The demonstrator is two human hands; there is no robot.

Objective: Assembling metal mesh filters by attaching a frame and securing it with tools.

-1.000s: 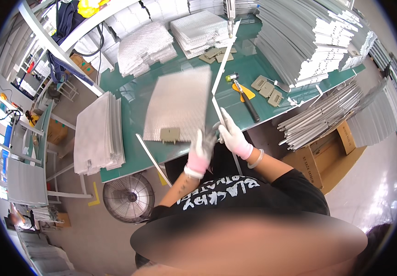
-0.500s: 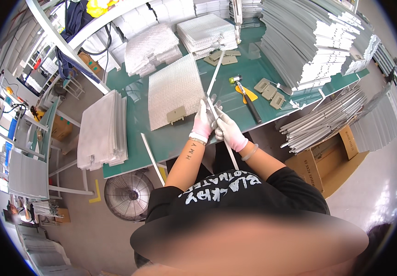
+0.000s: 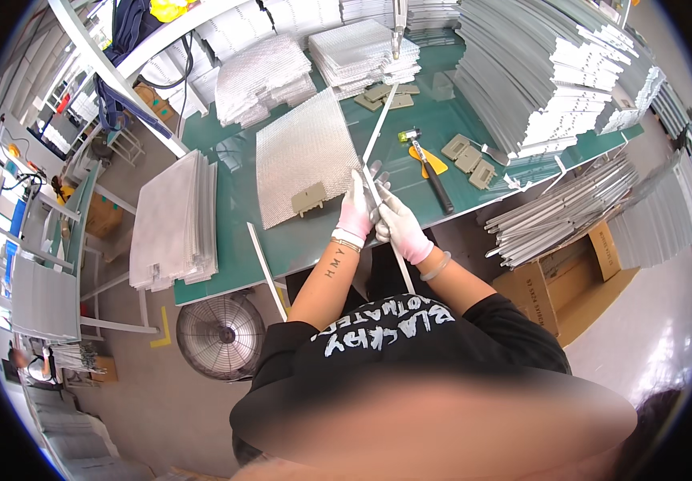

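Thin pale metal strips (image 3: 376,136) meet at an angle between my hands, one length leaning away over the green table and the other running down toward my body. My left hand (image 3: 355,210), in a white and pink glove, is closed around the strip near the bend. Just beside it my gloved right hand (image 3: 404,230) pinches the lower length. Whether the lengths are joined is hidden by my fingers. Left of my hands lies a silvery mesh panel (image 3: 302,152), with a beige plastic piece (image 3: 309,200) on its near corner.
On the green table (image 3: 238,268) lie a hammer (image 3: 440,188), a yellow-handled tool (image 3: 436,163) and beige plastic pieces (image 3: 469,161). Panel stacks stand left (image 3: 169,216), behind (image 3: 262,76) and right (image 3: 514,72). Another strip (image 3: 267,268) overhangs the front edge. Below are a fan (image 3: 222,335) and cardboard box (image 3: 574,293).
The view has shifted slightly. Both hands keep their hold on the strips in almost the same place, and the things on the table have not visibly moved.
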